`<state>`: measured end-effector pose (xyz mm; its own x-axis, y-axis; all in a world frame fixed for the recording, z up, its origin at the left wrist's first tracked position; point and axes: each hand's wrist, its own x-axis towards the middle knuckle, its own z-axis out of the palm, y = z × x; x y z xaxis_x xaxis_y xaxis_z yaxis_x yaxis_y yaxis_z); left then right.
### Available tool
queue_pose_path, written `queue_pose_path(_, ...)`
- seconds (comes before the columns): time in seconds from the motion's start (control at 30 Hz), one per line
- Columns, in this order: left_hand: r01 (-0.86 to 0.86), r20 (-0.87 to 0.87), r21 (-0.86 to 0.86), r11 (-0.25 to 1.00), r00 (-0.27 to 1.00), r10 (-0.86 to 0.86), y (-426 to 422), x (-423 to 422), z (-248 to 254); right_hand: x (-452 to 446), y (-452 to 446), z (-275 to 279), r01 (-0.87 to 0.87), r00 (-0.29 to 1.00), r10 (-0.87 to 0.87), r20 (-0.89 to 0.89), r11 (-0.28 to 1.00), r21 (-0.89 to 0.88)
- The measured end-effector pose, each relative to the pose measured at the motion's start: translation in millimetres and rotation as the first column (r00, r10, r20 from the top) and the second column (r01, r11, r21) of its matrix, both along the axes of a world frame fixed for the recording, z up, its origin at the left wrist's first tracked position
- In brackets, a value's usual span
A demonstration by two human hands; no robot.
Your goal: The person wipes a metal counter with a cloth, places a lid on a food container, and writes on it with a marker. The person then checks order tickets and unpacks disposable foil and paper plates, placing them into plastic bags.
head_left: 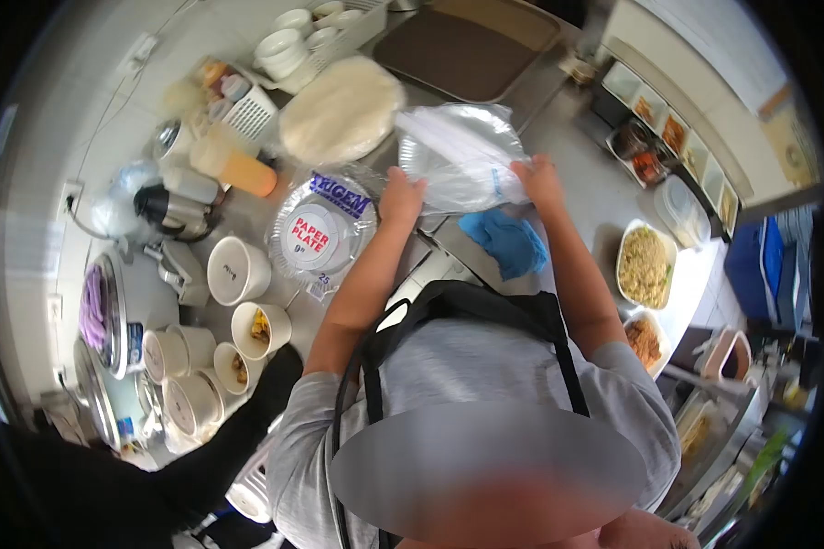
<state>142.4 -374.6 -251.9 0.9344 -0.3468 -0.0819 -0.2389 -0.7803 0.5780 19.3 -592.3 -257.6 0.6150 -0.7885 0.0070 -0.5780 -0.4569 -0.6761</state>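
Between my two hands is a clear plastic bag (462, 160) with silvery, ridged round plates showing inside. My left hand (403, 195) has its fingers closed on the bag's lower left edge. At the right edge, my right hand (538, 181) grips the same bag. Just left of my left hand lies a wrapped pack of paper plates (320, 229) with a red and white label. A blue cloth (506, 242) rests on the counter below the bag. Behind my left hand sits a round, pale, plastic-wrapped stack (341, 110).
A brown tray (467, 46) lies at the back. White tubs (239, 271) and an orange bottle (247, 172) stand left. Food containers (645, 265) line the right side, near a condiment rack (673, 133). Another person's dark sleeve (220, 448) reaches in at lower left.
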Motion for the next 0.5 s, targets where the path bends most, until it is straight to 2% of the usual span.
queue_pose_path(0.03,-0.05,0.008,-0.026,0.998,0.999,0.05,0,0,2,5,0,-2,0.005,0.998,-0.003,0.062,0.999,-0.042)
queue_pose_path(0.1,-0.027,0.02,-0.022,0.999,0.999,0.027,0,6,-10,18,-17,-25,-0.166,0.962,0.158,0.224,0.986,0.015)
queue_pose_path(0.13,-0.062,-0.042,0.027,0.998,0.997,0.063,-2,5,-2,20,-13,-11,-0.205,0.968,0.191,0.162,0.976,0.076)
queue_pose_path(0.17,-0.06,-0.159,0.045,0.997,0.985,0.066,0,8,6,33,-32,-55,-0.224,0.956,0.203,0.21,0.971,0.081)
queue_pose_path(0.2,-0.063,-0.201,0.081,0.995,0.976,0.079,0,10,7,26,-9,-12,-0.194,0.972,0.188,0.138,0.981,0.027)
queue_pose_path(0.27,-0.108,-0.259,-0.017,0.994,0.961,0.1,7,12,15,30,-10,-10,-0.178,0.983,0.179,0.031,0.983,-0.041)
queue_pose_path(0.37,-0.125,0.015,-0.218,0.968,0.991,0.132,31,13,47,29,-8,-4,-0.173,0.985,0.171,0.037,0.984,0.047)
queue_pose_path(0.4,-0.128,0.106,-0.274,0.953,0.981,0.163,51,12,67,31,-13,-11,-0.196,0.98,0.194,0.047,0.98,0.021)
queue_pose_path(0.47,-0.244,0.092,-0.463,0.852,0.943,0.319,108,26,88,35,-24,-29,-0.226,0.972,0.227,0.064,0.974,-0.024)
queue_pose_path(0.5,-0.201,0.289,-0.524,0.828,0.872,0.394,149,41,90,35,-23,-31,-0.202,0.978,0.203,0.045,0.979,-0.027)
